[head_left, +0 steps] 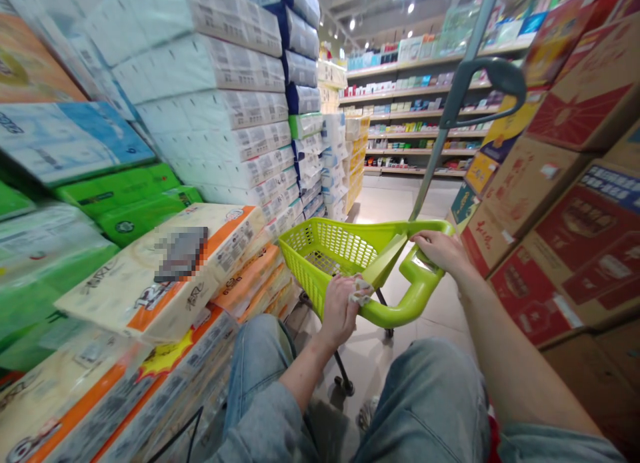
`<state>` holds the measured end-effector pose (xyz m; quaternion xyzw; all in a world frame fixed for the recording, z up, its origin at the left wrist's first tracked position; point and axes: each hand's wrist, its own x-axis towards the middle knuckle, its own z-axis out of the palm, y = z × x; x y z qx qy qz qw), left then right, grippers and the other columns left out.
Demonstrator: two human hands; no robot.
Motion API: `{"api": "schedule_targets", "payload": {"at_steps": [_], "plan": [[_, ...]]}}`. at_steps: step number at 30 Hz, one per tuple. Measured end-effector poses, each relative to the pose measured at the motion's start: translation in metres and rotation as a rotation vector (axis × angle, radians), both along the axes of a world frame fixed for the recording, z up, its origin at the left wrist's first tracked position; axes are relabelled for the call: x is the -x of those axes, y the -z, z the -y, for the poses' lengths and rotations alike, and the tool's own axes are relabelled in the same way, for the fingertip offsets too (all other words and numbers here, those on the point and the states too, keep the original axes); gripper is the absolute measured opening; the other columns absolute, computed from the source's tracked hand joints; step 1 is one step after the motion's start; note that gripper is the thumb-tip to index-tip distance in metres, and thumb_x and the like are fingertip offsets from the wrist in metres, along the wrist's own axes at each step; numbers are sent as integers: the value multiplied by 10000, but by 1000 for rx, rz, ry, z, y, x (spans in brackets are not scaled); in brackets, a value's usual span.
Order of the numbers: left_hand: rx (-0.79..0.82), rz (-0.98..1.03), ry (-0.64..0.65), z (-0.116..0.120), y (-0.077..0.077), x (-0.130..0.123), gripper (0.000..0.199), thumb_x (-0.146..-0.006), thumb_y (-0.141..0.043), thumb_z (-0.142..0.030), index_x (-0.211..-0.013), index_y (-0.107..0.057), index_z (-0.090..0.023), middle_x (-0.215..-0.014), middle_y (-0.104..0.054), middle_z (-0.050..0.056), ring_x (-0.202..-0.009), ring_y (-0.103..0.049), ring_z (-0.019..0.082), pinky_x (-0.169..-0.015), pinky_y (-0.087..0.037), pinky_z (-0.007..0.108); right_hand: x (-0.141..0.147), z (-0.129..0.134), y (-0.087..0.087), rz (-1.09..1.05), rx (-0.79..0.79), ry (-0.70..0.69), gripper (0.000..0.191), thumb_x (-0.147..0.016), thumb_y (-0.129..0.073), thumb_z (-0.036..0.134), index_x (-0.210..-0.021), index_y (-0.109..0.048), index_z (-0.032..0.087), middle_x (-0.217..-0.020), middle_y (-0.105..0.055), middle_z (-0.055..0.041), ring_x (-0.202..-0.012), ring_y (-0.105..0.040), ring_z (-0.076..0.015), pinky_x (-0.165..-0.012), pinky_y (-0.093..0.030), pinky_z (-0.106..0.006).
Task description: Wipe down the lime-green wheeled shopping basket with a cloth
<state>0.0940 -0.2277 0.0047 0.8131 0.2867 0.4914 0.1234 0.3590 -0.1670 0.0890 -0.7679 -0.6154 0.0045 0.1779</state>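
White plastic-wrapped packs (215, 109) rise in tall stacks on the person's left, and stocked shelves (410, 109) line the back. Red and brown cartons (575, 236) are piled on the right. Between these sides, in front of the person's 2 denim-covered knees (425, 396), stands a lime-green cart (325, 249) with a perforated basket and small wheels; a grey pole (435, 163) rises behind it. Beside the cart, 1 cream-and-orange pack (165, 276) bears a dark, pixelated item (183, 253). The right hand (443, 249) is curled on the far right of the cart's looped handle (420, 303). The left hand (343, 306) has its fingers closed on a crumpled whitish cloth (361, 289), against the handle's left end.
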Motion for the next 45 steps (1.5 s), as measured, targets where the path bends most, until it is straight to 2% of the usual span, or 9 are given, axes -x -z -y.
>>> {"api": "schedule_targets", "payload": {"at_steps": [2,5,8,11,16,23,26,36,45], "plan": [[-4,-47,39,-17,1,10,430,-932,-214,-346,-1040,-601,-192,-1030,-616,84,-1004,-524,188,-967,-354,392,0,1,-1,-1,1,-8,413,-809,-311,396,-953,-675,264,-988,-678,-47,-946,-570,-250,-861,-334,-415],[114,-97,-67,-53,8,33,444,-939,-191,-346,-1086,-581,-192,-1034,-616,80,-986,-528,172,-931,-392,359,1,2,-1,2,0,-16,414,-806,-312,399,-957,-673,262,-999,-676,-46,-949,-570,-254,-864,-334,-424],[216,-188,-157,-85,19,52,456,-941,-174,-359,-1097,-568,-190,-1075,-616,68,-1041,-520,173,-1064,-251,439,1,1,0,7,-4,-20,422,-806,-309,406,-957,-675,260,-1025,-669,-48,-957,-567,-256,-873,-329,-430],[308,-237,-229,-99,27,58,455,-937,-190,-387,-1068,-575,-184,-1102,-614,72,-1102,-506,187,-1107,-129,492,1,0,1,6,9,-3,424,-805,-307,410,-954,-677,266,-1024,-670,-43,-949,-569,-252,-875,-329,-429],[388,-107,-236,-78,32,46,463,-938,-178,-392,-1189,-517,-201,-1303,-500,62,-1319,-299,204,-1120,-92,503,-1,-1,3,-8,14,11,426,-805,-303,412,-934,-683,268,-996,-674,-45,-951,-564,-261,-868,-331,-431],[294,-12,-15,-9,16,22,445,-930,-263,-374,-1343,-354,-234,-1414,-370,47,-1375,-161,203,-1139,-35,479,-11,-2,6,-15,3,-23,403,-796,-339,406,-936,-694,277,-988,-680,-28,-927,-571,-243,-823,-360,-381],[271,-56,85,7,9,21,453,-931,-267,-333,-1376,-304,-254,-1440,-331,34,-1378,-150,204,-1142,-37,469,-16,-3,7,-21,6,-32,401,-791,-343,398,-932,-698,275,-964,-686,-22,-916,-578,-233,-795,-373,-359],[30,-304,16,-47,21,56,354,-911,-336,-287,-1230,-463,-201,-1238,-545,90,-1250,-398,193,-1130,-110,466,-11,-6,8,0,-6,-7,403,-796,-339,417,-932,-693,281,-996,-682,-13,-923,-575,-234,-809,-368,-365],[34,-385,59,-71,17,63,369,-915,-340,-286,-1261,-448,-220,-1278,-516,62,-1250,-391,160,-1116,-187,426,-21,-16,11,4,-33,-88,421,-811,-336,408,-966,-689,239,-1021,-677,-35,-943,-572,-230,-848,-363,-366]]}}
